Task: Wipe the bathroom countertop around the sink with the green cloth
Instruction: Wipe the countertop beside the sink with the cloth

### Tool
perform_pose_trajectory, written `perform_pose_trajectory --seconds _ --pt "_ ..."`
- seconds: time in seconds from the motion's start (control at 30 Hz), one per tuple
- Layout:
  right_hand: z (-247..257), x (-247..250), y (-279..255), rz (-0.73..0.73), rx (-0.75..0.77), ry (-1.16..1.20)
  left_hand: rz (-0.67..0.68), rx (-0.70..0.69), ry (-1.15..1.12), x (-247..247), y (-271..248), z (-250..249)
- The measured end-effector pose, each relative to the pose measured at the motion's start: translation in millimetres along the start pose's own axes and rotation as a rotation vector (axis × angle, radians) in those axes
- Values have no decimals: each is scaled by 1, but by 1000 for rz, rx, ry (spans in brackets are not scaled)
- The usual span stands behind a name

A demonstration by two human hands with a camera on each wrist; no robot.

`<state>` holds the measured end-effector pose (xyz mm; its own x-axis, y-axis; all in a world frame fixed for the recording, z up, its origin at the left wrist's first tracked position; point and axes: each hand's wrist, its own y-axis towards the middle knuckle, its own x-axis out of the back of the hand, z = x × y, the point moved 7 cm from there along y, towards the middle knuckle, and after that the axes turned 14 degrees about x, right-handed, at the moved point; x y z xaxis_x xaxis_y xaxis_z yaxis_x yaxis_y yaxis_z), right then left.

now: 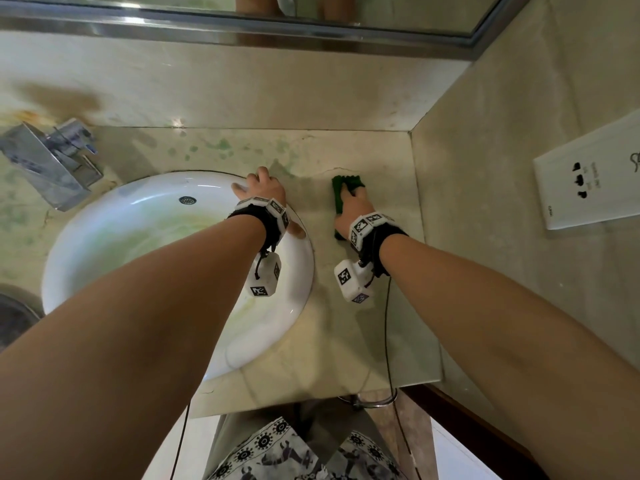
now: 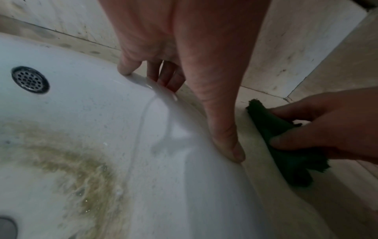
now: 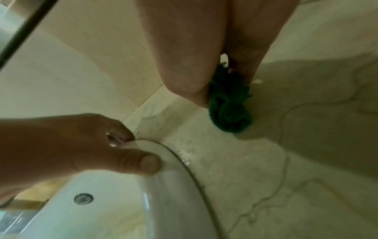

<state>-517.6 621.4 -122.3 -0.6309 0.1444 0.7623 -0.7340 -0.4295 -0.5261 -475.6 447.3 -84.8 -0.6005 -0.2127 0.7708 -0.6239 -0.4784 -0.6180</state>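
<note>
Right hand [image 1: 349, 206] clamps the green cloth [image 1: 337, 188] flat on the worktop [image 1: 381, 161], right of the sink [image 1: 104, 220], toward the far right corner. Fingers curl over the bunched fabric, thumb on the near side. Left hand [image 1: 263, 188] braces on the sink's right rim, fingers loosely bent, holding nothing. Cloth looks soft, light, probably damp: it will bunch and roll under drag. Best held with the palm over the middle, edges tucked. Wet patches beside the rim, so expect less friction there.
</note>
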Motion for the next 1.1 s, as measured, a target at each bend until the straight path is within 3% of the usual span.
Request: perform_pose_trajectory --seconds 0.37,0.43,0.63,0.87,1.0,1.1 --pt "65 1 25 53 75 -24 -16 -15 -2 -3 2 1" --pt "60 9 21 13 84 73 -18 -23 2 -4 2 2" --pt "30 28 0 -149 -75 393 -88 -54 -143 8 7 17" --pt "6 48 -8 -390 -198 329 -128 157 -199 21 24 67" --pt "8 30 -6 -188 -308 175 -131 253 -206 14 31 90" --pt "23 24 -4 -113 -284 132 -138 251 -187 9 34 92"
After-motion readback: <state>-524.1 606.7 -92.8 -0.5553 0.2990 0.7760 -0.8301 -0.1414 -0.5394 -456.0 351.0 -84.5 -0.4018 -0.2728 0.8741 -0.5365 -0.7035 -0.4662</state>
